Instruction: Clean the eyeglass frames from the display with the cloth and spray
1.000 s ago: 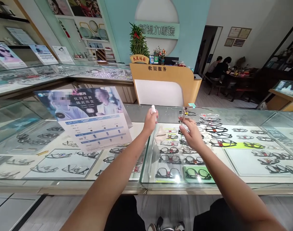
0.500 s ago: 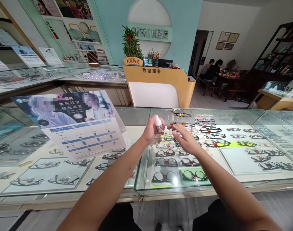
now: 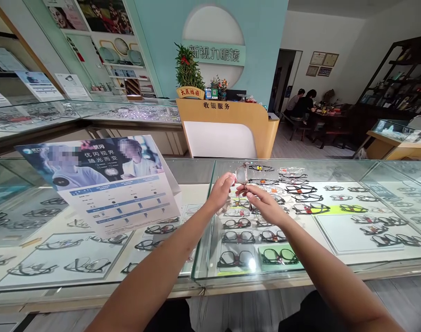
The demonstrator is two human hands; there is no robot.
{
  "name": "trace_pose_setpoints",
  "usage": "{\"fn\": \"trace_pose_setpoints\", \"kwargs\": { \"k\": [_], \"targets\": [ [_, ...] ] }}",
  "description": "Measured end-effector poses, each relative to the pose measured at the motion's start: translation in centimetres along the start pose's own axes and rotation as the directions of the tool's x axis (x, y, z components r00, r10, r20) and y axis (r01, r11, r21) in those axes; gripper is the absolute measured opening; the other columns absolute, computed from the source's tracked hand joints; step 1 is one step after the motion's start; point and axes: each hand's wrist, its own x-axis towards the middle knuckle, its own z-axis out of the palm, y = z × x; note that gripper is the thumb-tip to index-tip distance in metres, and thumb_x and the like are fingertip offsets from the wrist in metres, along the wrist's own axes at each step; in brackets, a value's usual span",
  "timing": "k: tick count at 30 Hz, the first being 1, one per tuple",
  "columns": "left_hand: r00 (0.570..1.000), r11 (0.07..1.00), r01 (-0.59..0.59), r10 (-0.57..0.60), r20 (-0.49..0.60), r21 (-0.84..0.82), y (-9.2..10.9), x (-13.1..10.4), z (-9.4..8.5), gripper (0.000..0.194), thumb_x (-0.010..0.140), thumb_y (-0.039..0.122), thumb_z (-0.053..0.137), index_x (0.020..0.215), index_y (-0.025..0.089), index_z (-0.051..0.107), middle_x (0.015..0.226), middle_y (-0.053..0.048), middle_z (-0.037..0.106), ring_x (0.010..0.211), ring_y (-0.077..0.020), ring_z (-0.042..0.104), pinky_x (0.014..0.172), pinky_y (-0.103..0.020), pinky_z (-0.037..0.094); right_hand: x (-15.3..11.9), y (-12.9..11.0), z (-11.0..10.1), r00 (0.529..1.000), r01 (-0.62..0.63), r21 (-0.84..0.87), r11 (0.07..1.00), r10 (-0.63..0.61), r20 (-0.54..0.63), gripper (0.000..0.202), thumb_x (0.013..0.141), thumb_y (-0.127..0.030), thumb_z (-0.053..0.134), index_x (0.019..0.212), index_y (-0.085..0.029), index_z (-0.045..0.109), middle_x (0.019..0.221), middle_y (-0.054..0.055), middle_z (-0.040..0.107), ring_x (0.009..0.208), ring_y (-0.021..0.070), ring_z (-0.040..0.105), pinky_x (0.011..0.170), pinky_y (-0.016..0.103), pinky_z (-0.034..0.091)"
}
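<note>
Above the glass display case (image 3: 201, 272), my right hand (image 3: 261, 199) pinches a pair of thin-framed glasses (image 3: 242, 174), held upright with the lenses turned sideways. Close by on the left, my left hand (image 3: 221, 190) is closed around a small white bottle (image 3: 232, 179), which is mostly hidden by the fingers. The bottle's end is beside the near lens. Under the glass top, rows of eyeglasses (image 3: 238, 236) lie beneath and around both hands.
A folded cardboard sign (image 3: 127, 198) stands on the case at the left. Beyond the case is a wooden counter (image 3: 227, 115) with a plant (image 3: 189, 69). Two people (image 3: 304, 103) sit at a table in the back right.
My left hand has turned, so the bottle, earlier upright and in full view, is now mostly hidden and nearer the lens. The glasses have shifted slightly left with my right hand.
</note>
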Motion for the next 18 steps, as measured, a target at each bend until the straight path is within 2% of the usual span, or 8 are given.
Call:
{"fn": "trace_pose_setpoints", "kwargs": {
  "k": [4, 8, 13, 18],
  "targets": [
    [1.0, 1.0, -0.001, 0.001, -0.015, -0.016, 0.1, -0.1, -0.1, 0.054, 0.098, 0.076, 0.053, 0.088, 0.024, 0.061, 0.088, -0.003, 0.058, 0.084, -0.02, 0.057, 0.078, -0.032, 0.049, 0.0, -0.1, 0.1, 1.0, -0.017, 0.045, 0.999, 0.018, -0.01, 0.056, 0.108, -0.073, 0.058, 0.137, -0.03, 0.079, 0.14, 0.011, 0.08, 0.133, 0.0312, 0.072, 0.124, 0.054, 0.051],
    [0.999, 0.999, -0.034, 0.034, -0.009, 0.036, 0.5, -0.5, -0.1, 0.051, 0.102, 0.072, 0.052, 0.087, 0.024, 0.06, 0.089, -0.002, 0.06, 0.085, -0.02, 0.056, 0.078, -0.032, 0.048, 0.2, -0.1, -0.2, 0.996, -0.04, 0.132, 0.99, 0.05, -0.07, 0.056, 0.108, -0.072, 0.058, 0.139, -0.03, 0.078, 0.138, 0.01, 0.08, 0.132, 0.0301, 0.071, 0.121, 0.051, 0.054],
    [0.995, 0.986, -0.075, 0.064, 0.074, 0.149, 0.5, -1.1, 0.3, 0.048, 0.104, 0.068, 0.053, 0.086, 0.024, 0.058, 0.078, 0.001, 0.053, 0.078, -0.0191, 0.05, 0.076, -0.033, 0.041, 0.5, 0.2, -0.7, 0.977, -0.047, 0.196, 0.979, 0.087, -0.197, 0.055, 0.106, -0.072, 0.06, 0.138, -0.03, 0.078, 0.136, 0.01, 0.081, 0.126, 0.0298, 0.071, 0.117, 0.05, 0.056],
    [0.99, 0.98, -0.082, 0.059, 0.13, 0.183, 0.5, -1.5, 0.7, 0.046, 0.103, 0.066, 0.054, 0.084, 0.024, 0.054, 0.071, 0.003, 0.048, 0.071, -0.0173, 0.045, 0.07, -0.031, 0.035, 0.9, 0.7, -0.7, 0.971, -0.053, 0.249, 0.967, 0.108, -0.214, 0.053, 0.106, -0.071, 0.06, 0.135, -0.031, 0.078, 0.136, 0.009, 0.081, 0.125, 0.0298, 0.073, 0.111, 0.047, 0.058]
  ]
}}
